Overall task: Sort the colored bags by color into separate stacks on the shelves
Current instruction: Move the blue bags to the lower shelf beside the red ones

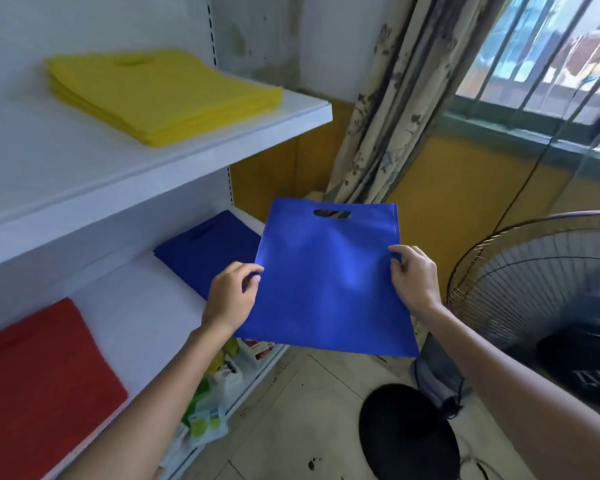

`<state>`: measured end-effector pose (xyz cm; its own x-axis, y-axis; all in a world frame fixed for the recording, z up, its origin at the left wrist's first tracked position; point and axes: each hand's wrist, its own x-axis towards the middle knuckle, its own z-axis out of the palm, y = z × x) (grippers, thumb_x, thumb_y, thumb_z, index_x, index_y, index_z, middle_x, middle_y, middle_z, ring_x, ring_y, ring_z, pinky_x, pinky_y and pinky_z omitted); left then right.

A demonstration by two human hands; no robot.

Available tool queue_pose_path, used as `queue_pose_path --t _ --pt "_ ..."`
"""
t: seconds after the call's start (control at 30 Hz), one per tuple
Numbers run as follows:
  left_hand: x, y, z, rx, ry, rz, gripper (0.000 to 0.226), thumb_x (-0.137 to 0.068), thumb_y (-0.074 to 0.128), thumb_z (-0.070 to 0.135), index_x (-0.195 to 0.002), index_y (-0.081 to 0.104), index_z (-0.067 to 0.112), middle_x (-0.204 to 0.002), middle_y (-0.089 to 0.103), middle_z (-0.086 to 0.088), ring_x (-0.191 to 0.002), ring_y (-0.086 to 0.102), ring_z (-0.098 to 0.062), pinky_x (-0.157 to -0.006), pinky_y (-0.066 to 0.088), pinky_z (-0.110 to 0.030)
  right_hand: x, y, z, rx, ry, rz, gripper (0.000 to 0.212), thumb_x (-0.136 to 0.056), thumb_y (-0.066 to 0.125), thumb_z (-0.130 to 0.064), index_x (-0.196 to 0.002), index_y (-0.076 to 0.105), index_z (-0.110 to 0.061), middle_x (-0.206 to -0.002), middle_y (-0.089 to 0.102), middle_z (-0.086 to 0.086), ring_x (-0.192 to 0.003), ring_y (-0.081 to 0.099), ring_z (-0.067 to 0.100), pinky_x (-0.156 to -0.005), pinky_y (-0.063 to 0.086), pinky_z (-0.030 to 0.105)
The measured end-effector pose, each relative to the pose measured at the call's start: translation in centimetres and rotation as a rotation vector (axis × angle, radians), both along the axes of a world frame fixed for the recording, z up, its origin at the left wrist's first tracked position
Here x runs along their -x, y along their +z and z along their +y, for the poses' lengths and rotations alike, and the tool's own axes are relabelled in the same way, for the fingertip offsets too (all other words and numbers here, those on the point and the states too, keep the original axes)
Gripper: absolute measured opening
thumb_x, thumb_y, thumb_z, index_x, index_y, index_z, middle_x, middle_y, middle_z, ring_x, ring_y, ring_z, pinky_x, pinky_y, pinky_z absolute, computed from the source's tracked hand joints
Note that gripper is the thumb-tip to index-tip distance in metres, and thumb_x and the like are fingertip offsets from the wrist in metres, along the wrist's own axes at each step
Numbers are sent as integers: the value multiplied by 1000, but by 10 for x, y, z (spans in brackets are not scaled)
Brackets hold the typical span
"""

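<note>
Between two hands (230, 299) (415, 280), one blue bag (326, 278)

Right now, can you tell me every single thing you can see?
bag: one, blue, held flat in the air beside the lower shelf
yellow stack: one, yellow, upper shelf
blue stack: one, dark blue, lower shelf, right end
red stack: one, red, lower shelf, left end
shelves: two, white, left side
packets: several, green and white, under the lower shelf
curtain: one, beige with dark patterns, beside the window
window: one, barred, top right
fan: one, dark wire grille, right side
disc: one, black, on the floor
left grip: one, pinches the bag's left edge
right grip: one, pinches the bag's right edge
</note>
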<state>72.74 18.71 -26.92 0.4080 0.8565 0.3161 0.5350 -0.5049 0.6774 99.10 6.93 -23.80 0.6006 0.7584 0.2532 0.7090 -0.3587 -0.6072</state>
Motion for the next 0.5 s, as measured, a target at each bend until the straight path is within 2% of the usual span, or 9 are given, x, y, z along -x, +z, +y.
queue_pose_path --t 0.1,0.17,0.27,0.37,0.5 --pt "-16 -28 22 85 46 11 22 -91 51 6 -109 65 7 -108 63 -6 -88 53 -8 -74 39 -15 -18 -19 31 97 30 -12 31 -89 53 -10 -119 60 -8 -106 59 7 -84 48 13 -74 36 23" --pt "-25 -44 35 149 59 31 23 -91 51 6 -110 65 8 -109 62 -5 -90 55 -9 -75 38 -14 -28 -31 54 136 56 -18 32 -89 53 -10 -120 60 -9 -107 59 6 -84 51 17 -74 37 23" --pt "-26 -64 50 221 110 51 25 -90 52 6 -111 64 8 -110 62 -3 -93 56 -11 -77 37 -13 -32 -53 86 205 98 -25 36 -88 52 -8 -124 57 -10 -110 58 6 -94 54 23 -75 38 24" --pt "-18 -80 64 261 201 69 28 -89 53 7 -115 62 10 -113 60 -1 -98 56 -14 -82 38 -16 -31 -72 129 276 202 -40 41 -89 50 -7 -129 52 -12 -119 55 5 -106 53 24 -83 41 29" --pt "-5 -102 90 295 339 111 34 -89 54 9 -122 59 12 -116 57 -1 -107 53 -17 -89 38 -20 -26 -96 207 317 397 -115 43 -90 49 -7 -133 49 -12 -126 53 8 -110 54 27 -87 45 34"
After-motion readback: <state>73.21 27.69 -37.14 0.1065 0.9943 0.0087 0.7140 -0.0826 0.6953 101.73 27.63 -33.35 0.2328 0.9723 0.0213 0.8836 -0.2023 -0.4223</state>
